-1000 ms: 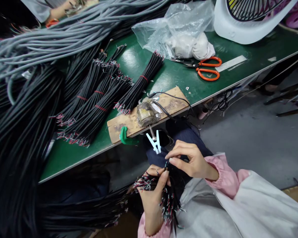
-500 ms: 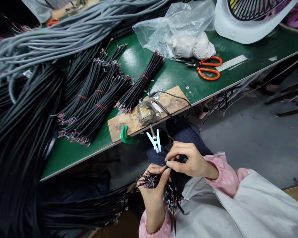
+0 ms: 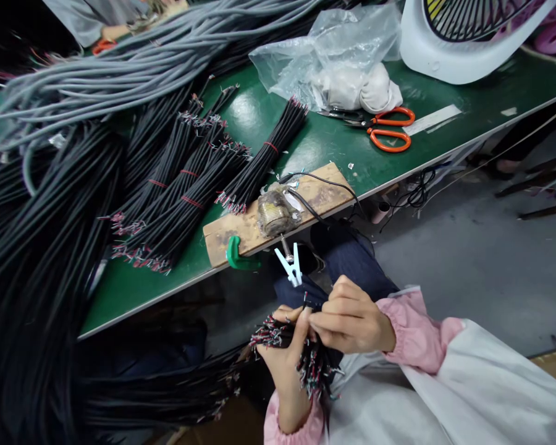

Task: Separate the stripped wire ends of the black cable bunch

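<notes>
My left hand (image 3: 285, 364) is wrapped round a bundle of thin black cables (image 3: 317, 364), whose stripped ends show red, white and green wires. Above its thumb tip, a single cable end (image 3: 305, 299) sticks up. My right hand (image 3: 352, 316) is closed with its fingertips pressed against the left thumb, just beside that cable end; what lies between these fingertips is hidden. Just above both hands, a light blue clothespin (image 3: 290, 266) sits on the metal shaft of a small plastic-wrapped motor (image 3: 274, 212).
The motor rests on a wooden board (image 3: 222, 232) beside a green clamp (image 3: 237, 254) at the table edge. Tied black cable bundles (image 3: 264, 154) and long grey cables (image 3: 134, 80) cover the left. Orange-handled scissors (image 3: 389, 130), a plastic bag (image 3: 287, 62) and a white fan (image 3: 430, 55) stand farther back.
My right hand has shifted slightly down, its fingers now curled in lower beside the left thumb. The cable end it covered now stands visible above the thumb.
</notes>
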Demonstrator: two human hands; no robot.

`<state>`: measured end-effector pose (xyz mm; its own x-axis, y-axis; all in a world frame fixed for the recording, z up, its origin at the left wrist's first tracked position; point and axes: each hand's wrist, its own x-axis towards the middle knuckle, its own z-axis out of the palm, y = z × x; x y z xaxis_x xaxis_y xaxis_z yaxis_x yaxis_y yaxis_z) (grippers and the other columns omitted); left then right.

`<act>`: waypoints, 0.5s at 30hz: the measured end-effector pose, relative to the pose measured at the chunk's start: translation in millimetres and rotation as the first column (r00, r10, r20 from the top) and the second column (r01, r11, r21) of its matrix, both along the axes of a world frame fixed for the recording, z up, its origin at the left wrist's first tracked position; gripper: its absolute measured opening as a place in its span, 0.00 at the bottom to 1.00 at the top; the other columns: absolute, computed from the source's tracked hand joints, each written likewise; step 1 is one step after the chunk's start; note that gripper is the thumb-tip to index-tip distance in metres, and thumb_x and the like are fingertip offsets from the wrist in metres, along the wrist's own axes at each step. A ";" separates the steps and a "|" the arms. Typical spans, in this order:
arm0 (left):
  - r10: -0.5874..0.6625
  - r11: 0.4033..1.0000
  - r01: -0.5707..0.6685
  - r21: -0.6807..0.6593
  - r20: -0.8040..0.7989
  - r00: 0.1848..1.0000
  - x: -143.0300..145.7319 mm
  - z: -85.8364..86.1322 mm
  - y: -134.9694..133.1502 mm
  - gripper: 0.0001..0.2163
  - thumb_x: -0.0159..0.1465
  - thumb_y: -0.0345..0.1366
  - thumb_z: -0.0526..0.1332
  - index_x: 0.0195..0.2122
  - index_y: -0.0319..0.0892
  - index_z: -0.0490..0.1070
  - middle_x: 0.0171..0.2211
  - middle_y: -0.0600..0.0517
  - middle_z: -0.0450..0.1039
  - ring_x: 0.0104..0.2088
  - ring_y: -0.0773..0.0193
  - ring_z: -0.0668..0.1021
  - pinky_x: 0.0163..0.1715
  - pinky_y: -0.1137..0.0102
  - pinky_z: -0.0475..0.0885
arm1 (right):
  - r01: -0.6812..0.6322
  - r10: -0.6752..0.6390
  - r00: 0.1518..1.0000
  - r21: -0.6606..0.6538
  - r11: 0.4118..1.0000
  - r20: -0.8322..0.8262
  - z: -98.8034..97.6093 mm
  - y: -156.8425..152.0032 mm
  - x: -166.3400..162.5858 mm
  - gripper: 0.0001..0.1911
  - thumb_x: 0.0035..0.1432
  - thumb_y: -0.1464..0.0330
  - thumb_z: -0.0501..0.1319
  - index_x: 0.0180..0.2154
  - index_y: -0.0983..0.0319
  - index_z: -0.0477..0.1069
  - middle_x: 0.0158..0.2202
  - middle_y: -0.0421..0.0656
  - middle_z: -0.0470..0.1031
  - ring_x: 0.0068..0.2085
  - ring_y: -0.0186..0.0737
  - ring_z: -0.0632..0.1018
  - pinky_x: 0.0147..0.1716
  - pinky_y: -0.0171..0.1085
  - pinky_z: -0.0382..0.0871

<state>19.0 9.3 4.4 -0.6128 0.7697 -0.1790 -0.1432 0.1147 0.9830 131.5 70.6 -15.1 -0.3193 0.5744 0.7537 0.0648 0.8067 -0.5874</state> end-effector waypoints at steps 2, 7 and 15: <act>0.015 1.000 -0.015 -0.002 0.019 1.000 1.4 -0.1 -0.1 0.08 0.50 0.27 0.70 0.22 0.40 0.71 0.20 0.60 0.65 0.20 0.73 0.69 0.22 0.77 0.67 | 0.009 -0.013 0.999 -0.068 0.998 -0.048 0.7 -1.3 0.2 0.04 0.57 0.74 0.61 0.36 0.64 0.73 0.26 0.42 0.74 0.28 0.35 0.70 0.29 0.38 0.64; -0.012 1.000 0.012 0.004 0.011 1.000 4.9 0.2 -1.1 0.10 0.52 0.26 0.69 0.23 0.40 0.67 0.22 0.59 0.65 0.22 0.71 0.70 0.23 0.76 0.67 | 0.119 -0.146 0.986 -0.279 0.953 -0.077 3.5 -4.2 -0.2 0.04 0.55 0.76 0.63 0.34 0.63 0.74 0.25 0.41 0.74 0.27 0.34 0.71 0.30 0.38 0.66; -0.027 0.999 0.027 0.029 -0.008 1.000 3.1 -2.4 -4.0 0.09 0.53 0.26 0.69 0.24 0.40 0.67 0.23 0.59 0.65 0.23 0.71 0.69 0.25 0.75 0.66 | 0.157 -0.195 0.978 -0.343 0.926 -0.079 4.2 -10.8 -2.1 0.08 0.55 0.73 0.64 0.39 0.62 0.75 0.29 0.44 0.73 0.31 0.38 0.73 0.33 0.40 0.70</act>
